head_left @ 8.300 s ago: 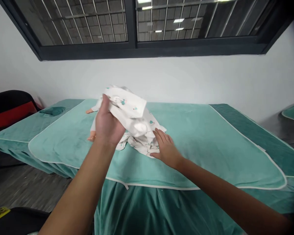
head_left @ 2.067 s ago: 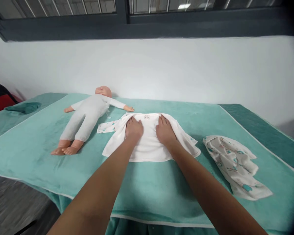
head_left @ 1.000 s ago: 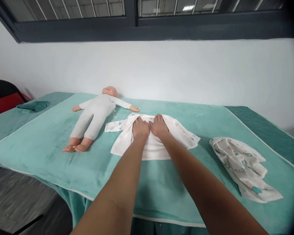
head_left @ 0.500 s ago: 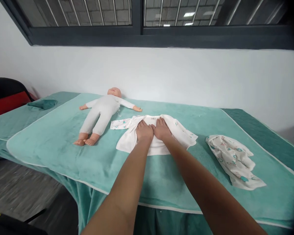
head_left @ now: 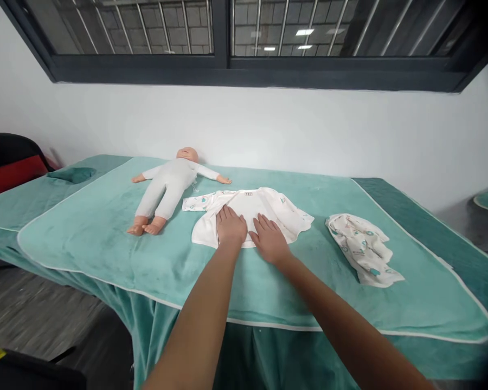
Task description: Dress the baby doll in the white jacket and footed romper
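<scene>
Teal plush covers the bed (head_left: 394,211), and a white-edged mat (head_left: 264,298) lies over most of it. At the far left, a doll (head_left: 168,181) in a white suit is on its back. Just right of it, mid-mat, a white shirt (head_left: 252,206) lies flat, its left sleeve (head_left: 197,203) stretched sideways. Farther right sits a crumpled, printed garment (head_left: 361,249). On the shirt's near part, palms down, lie the left hand (head_left: 231,226), flattened, and the right hand (head_left: 269,237), fingers spread, a small gap between them.
</scene>
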A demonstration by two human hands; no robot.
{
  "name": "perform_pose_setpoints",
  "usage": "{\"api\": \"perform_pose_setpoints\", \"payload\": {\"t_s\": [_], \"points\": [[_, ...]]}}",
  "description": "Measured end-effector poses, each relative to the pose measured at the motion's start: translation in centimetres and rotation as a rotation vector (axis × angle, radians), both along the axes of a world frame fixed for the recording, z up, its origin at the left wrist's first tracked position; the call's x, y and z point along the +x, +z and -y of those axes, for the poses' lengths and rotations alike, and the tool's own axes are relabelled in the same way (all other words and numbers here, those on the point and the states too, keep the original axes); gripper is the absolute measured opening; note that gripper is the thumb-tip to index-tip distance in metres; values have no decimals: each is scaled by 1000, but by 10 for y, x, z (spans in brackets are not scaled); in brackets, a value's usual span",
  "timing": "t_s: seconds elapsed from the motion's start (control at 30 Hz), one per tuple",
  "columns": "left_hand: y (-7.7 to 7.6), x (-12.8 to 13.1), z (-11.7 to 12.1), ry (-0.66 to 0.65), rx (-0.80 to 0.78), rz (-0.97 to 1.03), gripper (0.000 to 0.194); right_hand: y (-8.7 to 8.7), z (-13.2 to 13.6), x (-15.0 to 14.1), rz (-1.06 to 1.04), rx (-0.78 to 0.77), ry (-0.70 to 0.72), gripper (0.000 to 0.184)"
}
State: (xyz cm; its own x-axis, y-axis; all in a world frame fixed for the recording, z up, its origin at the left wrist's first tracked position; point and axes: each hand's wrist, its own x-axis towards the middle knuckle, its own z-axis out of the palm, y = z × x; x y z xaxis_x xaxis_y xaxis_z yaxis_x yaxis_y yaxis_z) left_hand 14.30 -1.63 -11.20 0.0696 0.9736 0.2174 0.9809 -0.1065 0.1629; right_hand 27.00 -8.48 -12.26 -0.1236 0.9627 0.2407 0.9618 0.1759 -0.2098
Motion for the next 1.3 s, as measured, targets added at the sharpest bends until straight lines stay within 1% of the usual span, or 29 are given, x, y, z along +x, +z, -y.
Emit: {"api": "perform_pose_setpoints", "payload": {"t_s": [0.13,0.2,0.27,0.3,0.37,0.5,0.63,0.73,0.8,0.83,0.87,0.9,0.97,1.0,1.03,1.1,1.17,1.23,1.3], "points": [[-4,-7,7,-6,32,-7,66,-7,41,33,3,111,110,52],[-5,-8,7,-9,58,-6,65,-7,55,53,3,171,135,43],[-7,-8,6,-9,81,-8,64,-4,64,68,21,221,117,32],[-7,-8,5,-8,89,-10,64,-2,66,73,39,239,100,28],[-7,-8,4,-7,101,-17,63,4,67,77,90,256,75,25],[-7,-8,4,-15,118,-14,62,13,59,72,213,222,53,19],[-5,-8,6,-22,136,-1,61,15,59,70,267,246,37,19],[-3,-8,7,-15,137,-1,61,15,65,74,195,226,89,20],[-2,-8,7,-8,131,-8,60,18,64,81,51,205,160,21],[-1,-8,8,-7,127,-12,60,20,62,86,-54,213,169,20],[-1,-7,8,-9,125,-15,60,21,57,92,-173,238,136,20],[-1,-7,8,-11,124,-17,60,23,51,99,-295,274,52,21],[-1,-7,8,-13,126,-14,60,24,34,115,-471,323,-218,24],[-1,-7,8,-13,131,-12,60,23,26,122,-501,303,-352,26],[-2,-7,7,-12,136,-10,60,22,18,130,-493,249,-448,30],[-3,-7,6,-11,145,-10,60,20,5,141,-443,106,-543,36],[-4,-8,5,-13,151,-11,60,18,-2,150,-454,26,-596,41],[-5,-8,4,-13,154,-11,59,16,-4,155,-513,35,-658,45],[-5,-7,4,-11,152,-7,59,14,-3,158,-566,63,-695,44]]}}
